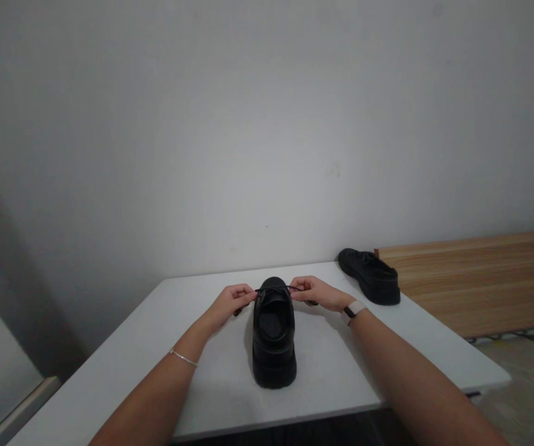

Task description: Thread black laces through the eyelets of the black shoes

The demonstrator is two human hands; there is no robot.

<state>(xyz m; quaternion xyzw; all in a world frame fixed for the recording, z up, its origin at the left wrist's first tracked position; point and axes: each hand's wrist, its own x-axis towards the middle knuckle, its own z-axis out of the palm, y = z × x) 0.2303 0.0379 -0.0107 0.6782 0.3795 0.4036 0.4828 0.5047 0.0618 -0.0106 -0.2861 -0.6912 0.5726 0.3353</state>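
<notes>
Two hands are holding one shoelace from opposite sides

Through the head camera, I am seeing a black leather lace-up shoe (274, 359) standing at six o'clock in my view, on a white flat table (215, 384). Its toe is pointing to twelve; I think this is keeping both lace sides reachable. At ten o'clock of it, the left hand (233, 300) is pinching the thin black lace (261, 289); at two, the right hand (311, 291) is pinching the other side, probably for even tension. Farther toward two, a matching black shoe (373, 277) is resting. I am finding no readable brand, label or writing.
</notes>
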